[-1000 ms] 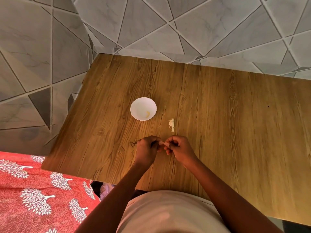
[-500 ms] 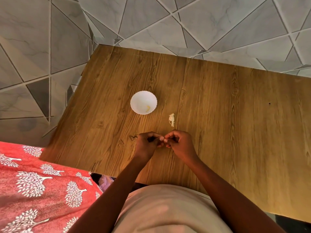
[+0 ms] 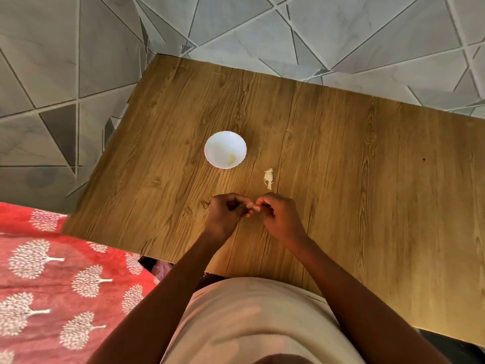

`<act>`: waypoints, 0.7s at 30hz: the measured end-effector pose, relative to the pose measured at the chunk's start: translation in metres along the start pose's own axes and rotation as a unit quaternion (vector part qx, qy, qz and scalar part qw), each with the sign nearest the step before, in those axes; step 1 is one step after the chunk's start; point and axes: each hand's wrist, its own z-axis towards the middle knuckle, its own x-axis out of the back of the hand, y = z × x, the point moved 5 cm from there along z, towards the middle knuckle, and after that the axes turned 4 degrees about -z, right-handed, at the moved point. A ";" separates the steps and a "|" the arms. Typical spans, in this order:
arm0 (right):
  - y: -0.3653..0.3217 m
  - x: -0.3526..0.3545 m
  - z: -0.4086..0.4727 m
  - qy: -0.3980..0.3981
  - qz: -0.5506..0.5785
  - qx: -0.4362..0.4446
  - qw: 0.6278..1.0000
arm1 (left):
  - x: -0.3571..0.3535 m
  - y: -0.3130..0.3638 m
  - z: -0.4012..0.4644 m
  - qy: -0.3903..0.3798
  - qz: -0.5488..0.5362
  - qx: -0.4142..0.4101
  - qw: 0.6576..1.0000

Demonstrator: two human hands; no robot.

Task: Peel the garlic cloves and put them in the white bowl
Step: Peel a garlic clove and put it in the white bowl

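A: Where is the garlic right now?

B: Pinched between both hands, low over the wood-grain brown counter [image 3: 341,179]. The left hand [image 3: 225,215] and right hand [image 3: 279,218] have their fingers curled, tips meeting on a small pale garlic clove [image 3: 254,207]. Only a sliver shows.

A: Which way does it point?

B: I cannot tell; the fingers hide too much of it. Its long axis probably runs left to right between the two hands, but that is a guess.

A: What could go wrong?

B: A slick clove may squirt out of so tight a pinch and skid off the near counter edge onto the red tree-patterned bedspread [image 3: 52,285]. Skin could also tear in shreds and stick.

A: And the target?

B: The small round white bowl [image 3: 210,149] sits beyond the hands, something yellowish already inside. A whitish scrap of garlic peel [image 3: 268,177] lies between bowl and right hand.
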 end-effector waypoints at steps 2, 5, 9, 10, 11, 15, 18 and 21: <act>0.001 0.000 0.000 -0.001 0.018 -0.019 1.000 | 0.000 0.001 -0.001 0.016 0.000 -0.003 1.000; 0.002 -0.003 0.000 -0.007 0.072 -0.061 0.996 | 0.002 -0.001 0.000 0.044 -0.001 -0.006 0.999; 0.003 -0.005 -0.001 0.000 0.131 -0.110 0.985 | 0.007 -0.002 0.001 0.049 -0.038 -0.001 0.998; 0.002 -0.005 -0.001 0.001 0.132 -0.114 0.985 | 0.009 -0.003 0.001 0.047 -0.047 -0.004 0.998; 0.002 -0.005 -0.001 0.003 0.131 -0.116 0.985 | 0.010 -0.003 0.000 0.044 -0.052 -0.011 0.998; -0.004 -0.009 0.003 -0.014 0.118 -0.092 0.989 | 0.017 -0.006 -0.002 0.047 -0.031 -0.036 0.998; -0.008 -0.017 0.008 -0.028 0.072 -0.060 0.995 | 0.028 -0.011 -0.006 0.102 0.009 -0.057 0.993; -0.015 -0.032 0.026 -0.041 -0.006 -0.011 0.999 | 0.047 -0.016 -0.017 0.201 0.166 -0.114 0.959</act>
